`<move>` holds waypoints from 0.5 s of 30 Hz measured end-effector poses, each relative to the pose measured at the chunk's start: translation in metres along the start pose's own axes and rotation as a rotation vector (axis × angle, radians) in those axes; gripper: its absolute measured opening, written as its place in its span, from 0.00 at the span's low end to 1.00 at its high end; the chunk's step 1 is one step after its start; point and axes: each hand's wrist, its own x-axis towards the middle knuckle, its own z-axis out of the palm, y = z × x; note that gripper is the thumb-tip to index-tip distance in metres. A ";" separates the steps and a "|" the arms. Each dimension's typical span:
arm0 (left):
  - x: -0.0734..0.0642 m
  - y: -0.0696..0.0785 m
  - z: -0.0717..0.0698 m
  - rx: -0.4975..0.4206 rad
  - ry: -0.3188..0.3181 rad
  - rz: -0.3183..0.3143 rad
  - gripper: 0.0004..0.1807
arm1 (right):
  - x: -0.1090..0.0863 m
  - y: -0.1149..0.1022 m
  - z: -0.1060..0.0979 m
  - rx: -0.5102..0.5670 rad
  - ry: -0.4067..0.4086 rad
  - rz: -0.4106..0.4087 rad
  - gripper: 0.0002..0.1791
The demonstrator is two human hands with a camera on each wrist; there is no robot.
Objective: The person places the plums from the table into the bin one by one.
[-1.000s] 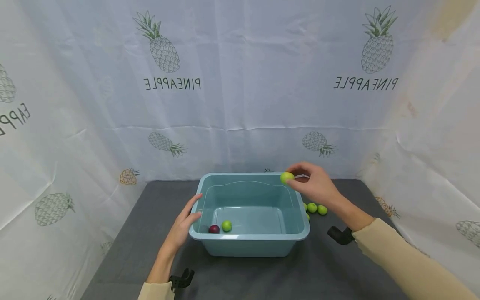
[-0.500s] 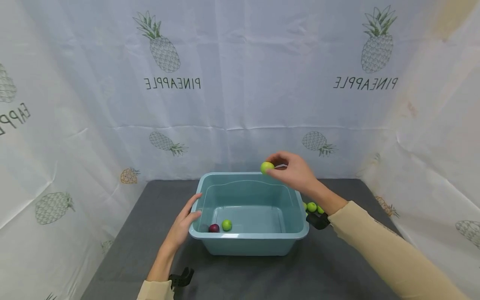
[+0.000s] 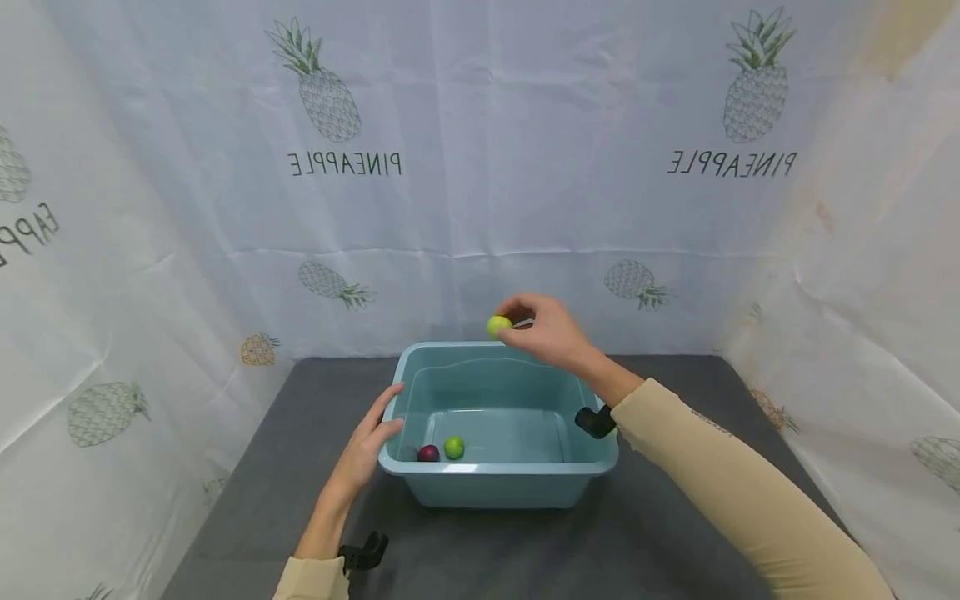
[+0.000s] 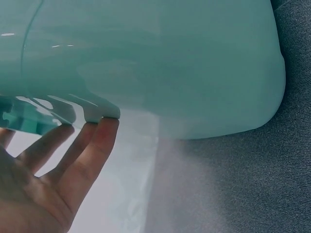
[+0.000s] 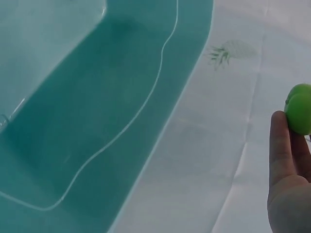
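Between the thumb and fingers of my right hand (image 3: 546,333) is a green plum (image 3: 498,325), raised over the far rim of the blue-green plastic basin (image 3: 498,469). A groove runs down the plum (image 5: 300,110) in the right wrist view, where the frame edge cuts it off. My left hand (image 3: 362,454) rests at the basin's left rim. Its extended fingers (image 4: 92,155) touch the rim from outside in the left wrist view. Inside the basin, near the front left corner, a dark red plum (image 3: 428,453) lies beside another green plum (image 3: 453,447).
The basin stands on a dark grey tabletop (image 3: 285,467). White cloth (image 3: 480,192) printed with pineapples hangs behind and at both sides. Black straps with dark mounts are on both wrists, the right mount (image 3: 596,422) overlapping the basin's right wall.
My right hand has moved left and slightly up with the green plum, from the basin's right side to above its far rim. Its sleeve now covers the green fruits right of the basin.
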 end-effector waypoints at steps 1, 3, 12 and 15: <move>0.000 0.001 0.000 0.001 0.002 -0.001 0.29 | 0.003 0.001 0.003 0.001 -0.005 -0.005 0.15; 0.000 0.002 -0.001 0.004 0.003 -0.003 0.29 | 0.009 0.004 0.008 0.010 -0.010 -0.006 0.14; 0.001 0.000 -0.002 0.001 0.000 -0.009 0.29 | 0.025 0.021 0.029 0.019 -0.068 -0.044 0.15; 0.000 0.000 -0.002 -0.001 0.001 -0.009 0.29 | 0.027 0.030 0.037 -0.003 -0.079 -0.050 0.15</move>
